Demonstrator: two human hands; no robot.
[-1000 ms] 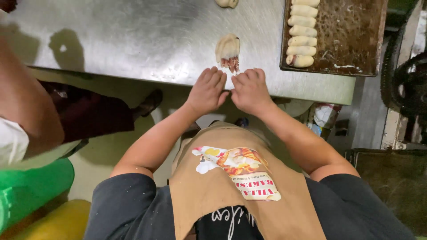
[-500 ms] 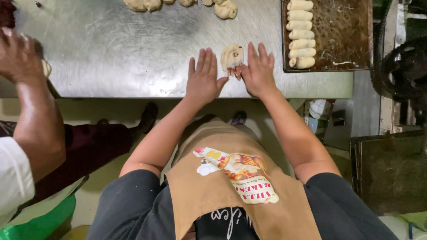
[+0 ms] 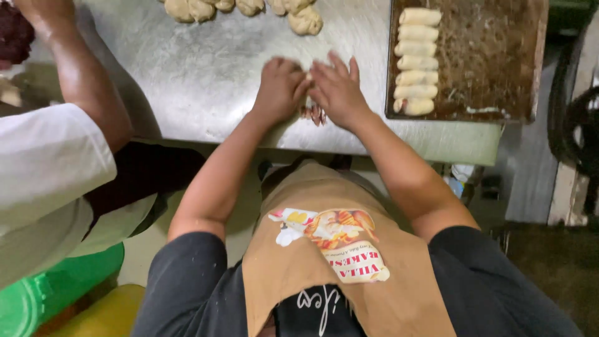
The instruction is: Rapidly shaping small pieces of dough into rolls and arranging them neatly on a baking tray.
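My left hand [image 3: 279,87] and my right hand [image 3: 337,89] lie side by side on the steel table [image 3: 187,81], fingers curled over a piece of dough that is almost wholly hidden beneath them. A bit of reddish-brown filling [image 3: 314,114] shows at the heels of my palms. Both hands press on the dough. To the right a dark baking tray [image 3: 493,56] holds a column of several rolled dough pieces [image 3: 417,61].
Several raw dough lumps [image 3: 249,7] sit along the far edge of the table. A co-worker's arm [image 3: 81,68] in a white sleeve reaches over the table at the left. Green and yellow containers [image 3: 62,299] stand on the floor at lower left.
My hands moved from lying flat and spread beside the dough to closing together over it. The view shifted so the table and tray sit lower in frame. The co-worker's arm moved.
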